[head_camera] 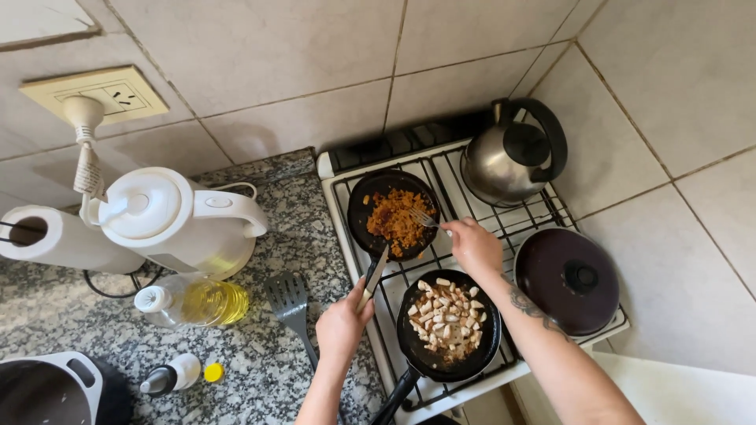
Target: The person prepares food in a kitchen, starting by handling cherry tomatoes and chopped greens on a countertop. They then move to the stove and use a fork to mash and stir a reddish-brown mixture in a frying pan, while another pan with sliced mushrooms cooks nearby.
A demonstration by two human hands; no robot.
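Holding the small black frying pan of orange-brown mince [392, 214] by its slim metal handle, the left hand [343, 324] has a closed grip; the pan sits at the white stove's [337, 206] back-left corner, stiff but hot and likely to tip. The right hand [474, 244] pinches a light steel fork [425, 218] into the food

Orange mince [396, 219] in black pan [358, 206]; speckled grey counter [260, 346]; white kettle [169, 220].
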